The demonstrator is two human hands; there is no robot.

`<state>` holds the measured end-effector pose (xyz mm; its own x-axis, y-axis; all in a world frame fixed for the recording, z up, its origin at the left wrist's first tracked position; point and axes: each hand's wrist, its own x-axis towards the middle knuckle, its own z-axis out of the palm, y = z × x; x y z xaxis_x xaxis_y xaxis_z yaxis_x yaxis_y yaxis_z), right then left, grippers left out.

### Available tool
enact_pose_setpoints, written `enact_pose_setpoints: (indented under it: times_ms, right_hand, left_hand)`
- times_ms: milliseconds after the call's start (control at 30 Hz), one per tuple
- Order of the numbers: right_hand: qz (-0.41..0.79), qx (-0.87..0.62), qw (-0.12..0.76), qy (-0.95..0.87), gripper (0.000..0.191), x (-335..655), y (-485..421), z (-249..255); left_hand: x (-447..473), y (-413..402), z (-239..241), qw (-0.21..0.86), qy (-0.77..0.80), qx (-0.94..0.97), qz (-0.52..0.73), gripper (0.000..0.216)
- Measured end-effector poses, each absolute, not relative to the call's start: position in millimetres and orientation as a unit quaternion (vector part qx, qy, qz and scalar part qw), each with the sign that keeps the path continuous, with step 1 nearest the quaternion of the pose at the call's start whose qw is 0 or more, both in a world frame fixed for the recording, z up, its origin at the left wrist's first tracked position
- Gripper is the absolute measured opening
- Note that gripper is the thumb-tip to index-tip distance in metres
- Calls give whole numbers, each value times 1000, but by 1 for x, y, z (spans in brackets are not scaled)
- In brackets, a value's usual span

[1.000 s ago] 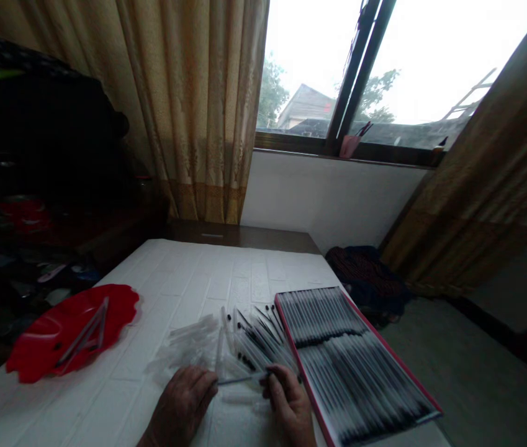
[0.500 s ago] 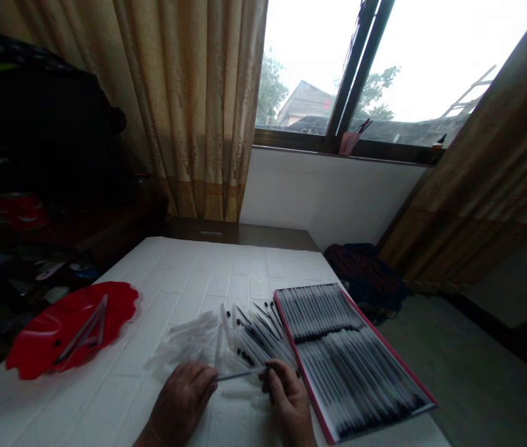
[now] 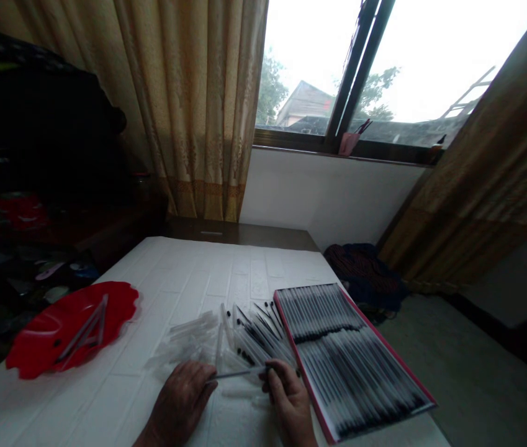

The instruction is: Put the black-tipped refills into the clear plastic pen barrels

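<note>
My left hand (image 3: 182, 400) and my right hand (image 3: 288, 400) are low at the table's near edge, each pinching one end of a thin clear pen (image 3: 238, 374) held level between them. Just beyond my hands lies a loose heap of clear pen tubes and black-tipped refills (image 3: 230, 341). To the right of my right hand, a red-edged tray (image 3: 419, 391) holds several rows of pens with black ends.
A wavy red plate (image 3: 40, 344) with a few pens lies on the white table (image 3: 226, 273) at the left. Curtains, a window and a white wall stand behind. Dark cluttered furniture is at the left, a dark bundle (image 3: 365, 276) on the floor at the right.
The view has risen slightly. My hands have kept their hold on the pen; the left hand has slid a little along it toward the right.
</note>
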<state>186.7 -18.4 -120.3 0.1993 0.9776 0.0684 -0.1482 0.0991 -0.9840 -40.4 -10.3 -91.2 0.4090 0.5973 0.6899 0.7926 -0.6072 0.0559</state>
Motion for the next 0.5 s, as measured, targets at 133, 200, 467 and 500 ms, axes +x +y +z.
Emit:
enact_pose_setpoints:
  times_ms: [133,200,467,500]
  right_hand:
    - [479,-482,605,-415,29,188,-18,-120]
    - [488,-481,612,-395,30,189,-17,-118]
    - [511,-483,644,-303,42,187,-11,-103]
    - [507,-485,647,-298,44,186,-10,-103]
  left_hand:
    - [-40,-11,-88,137,-423,-829,-339,26]
    - [-40,-11,-86,138,-425,-827,-341,27]
    - [-40,-10,-81,151,-431,-819,-348,30]
    - [-40,-10,-81,151,-432,-819,-347,30]
